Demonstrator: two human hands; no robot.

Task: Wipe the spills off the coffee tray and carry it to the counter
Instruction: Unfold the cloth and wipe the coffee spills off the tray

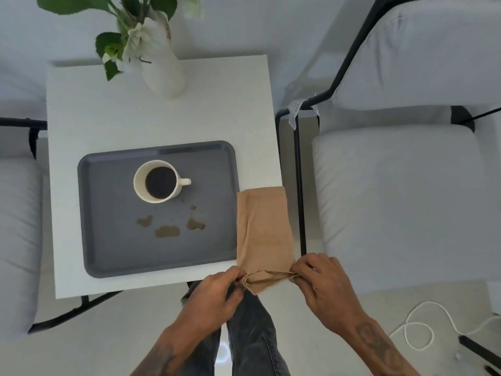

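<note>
A grey tray lies on the white table. On it stands a white cup of dark coffee, handle to the right. Three brown spills and a small spot mark the tray in front of the cup. A tan cloth hangs over the table's right front corner, just right of the tray. My left hand pinches the cloth's near left corner and my right hand pinches its near right corner, at the table's front edge.
A white vase with green leaves stands at the back of the table. Grey cushioned chairs with black frames flank it, one at the right and one at the left. A white cable lies on the floor.
</note>
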